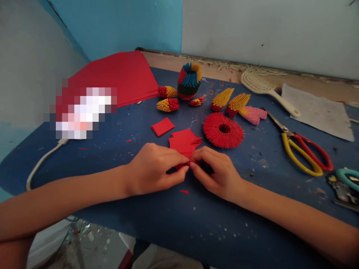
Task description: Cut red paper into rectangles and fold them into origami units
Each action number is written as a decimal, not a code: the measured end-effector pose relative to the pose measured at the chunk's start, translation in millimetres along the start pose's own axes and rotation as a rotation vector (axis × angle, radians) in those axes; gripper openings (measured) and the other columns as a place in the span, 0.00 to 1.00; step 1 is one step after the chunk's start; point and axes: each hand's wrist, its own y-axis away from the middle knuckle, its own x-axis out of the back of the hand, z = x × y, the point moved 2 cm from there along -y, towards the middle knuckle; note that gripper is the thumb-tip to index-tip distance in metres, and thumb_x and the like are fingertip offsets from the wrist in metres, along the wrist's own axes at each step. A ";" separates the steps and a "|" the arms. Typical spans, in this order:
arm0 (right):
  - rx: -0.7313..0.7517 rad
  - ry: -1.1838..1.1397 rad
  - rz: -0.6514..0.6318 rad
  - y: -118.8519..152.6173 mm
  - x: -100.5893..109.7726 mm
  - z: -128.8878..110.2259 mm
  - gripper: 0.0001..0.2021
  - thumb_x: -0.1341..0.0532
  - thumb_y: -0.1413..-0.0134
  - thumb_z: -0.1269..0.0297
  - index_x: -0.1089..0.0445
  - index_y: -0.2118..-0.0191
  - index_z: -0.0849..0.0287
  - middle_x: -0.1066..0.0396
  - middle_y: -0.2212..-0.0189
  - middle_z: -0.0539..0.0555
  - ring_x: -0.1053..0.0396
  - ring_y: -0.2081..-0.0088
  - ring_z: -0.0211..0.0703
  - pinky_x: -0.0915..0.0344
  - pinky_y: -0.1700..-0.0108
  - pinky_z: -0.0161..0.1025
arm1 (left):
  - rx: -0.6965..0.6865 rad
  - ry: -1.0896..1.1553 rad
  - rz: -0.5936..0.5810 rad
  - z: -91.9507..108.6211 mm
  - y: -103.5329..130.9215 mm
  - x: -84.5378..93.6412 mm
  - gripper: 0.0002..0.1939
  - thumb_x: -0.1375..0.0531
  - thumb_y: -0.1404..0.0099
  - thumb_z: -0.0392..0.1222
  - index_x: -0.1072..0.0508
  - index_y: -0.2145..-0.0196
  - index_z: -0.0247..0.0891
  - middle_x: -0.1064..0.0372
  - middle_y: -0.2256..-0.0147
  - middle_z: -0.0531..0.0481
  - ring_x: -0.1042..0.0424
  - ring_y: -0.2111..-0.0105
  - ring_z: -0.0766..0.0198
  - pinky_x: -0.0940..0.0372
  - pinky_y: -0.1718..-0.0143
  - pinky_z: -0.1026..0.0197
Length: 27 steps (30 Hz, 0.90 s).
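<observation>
My left hand and my right hand meet near the middle of the blue table, thumbs and forefingers pinched together. Between the fingertips is a small piece of red paper, mostly hidden by them. Just beyond lie several red paper pieces, some with pointed folded ends. A flat stack of red paper sits to their left. Past my right hand rests a red ring of folded paper pieces. One red paper scrap lies nearer me.
Large red sheets lie at the back left beside a blurred-out object with a white cable. Behind stand a multicoloured paper vase and several yellow-red paper cones. Scissors, a hairbrush and a white sheet lie right.
</observation>
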 end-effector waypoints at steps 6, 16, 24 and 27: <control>0.016 0.041 0.006 1.3 -0.7 0.5 0.02 0.45 0.45 0.70 0.35 0.66 0.62 0.33 0.72 0.52 0.37 0.72 0.35 0.41 0.71 0.34 | -0.037 -0.050 0.020 -1.0 0.3 -3.5 0.07 0.44 0.39 0.36 0.25 0.70 0.34 0.25 0.72 0.53 0.26 0.73 0.67 0.35 0.72 0.67; 0.041 0.082 0.028 1.5 -1.0 -1.5 0.02 0.45 0.45 0.70 0.36 0.66 0.62 0.33 0.71 0.53 0.36 0.72 0.36 0.40 0.70 0.35 | -0.055 -0.047 0.068 -0.7 1.4 -3.6 0.07 0.43 0.39 0.36 0.25 0.71 0.35 0.25 0.73 0.54 0.26 0.74 0.68 0.35 0.72 0.68; 0.086 0.187 0.057 1.7 -0.5 -3.9 0.01 0.43 0.46 0.69 0.36 0.67 0.60 0.32 0.71 0.52 0.36 0.72 0.36 0.40 0.70 0.36 | -0.125 -0.023 0.167 0.8 -0.2 -3.4 0.07 0.43 0.42 0.32 0.26 0.75 0.34 0.26 0.77 0.53 0.28 0.78 0.69 0.34 0.73 0.68; 0.097 0.099 0.128 2.6 1.9 -2.4 0.07 0.40 0.47 0.68 0.37 0.62 0.59 0.32 0.66 0.53 0.34 0.68 0.37 0.38 0.68 0.36 | -0.113 0.056 0.283 2.3 -3.6 -0.2 0.04 0.41 0.43 0.31 0.26 0.73 0.33 0.25 0.76 0.52 0.27 0.77 0.70 0.33 0.71 0.70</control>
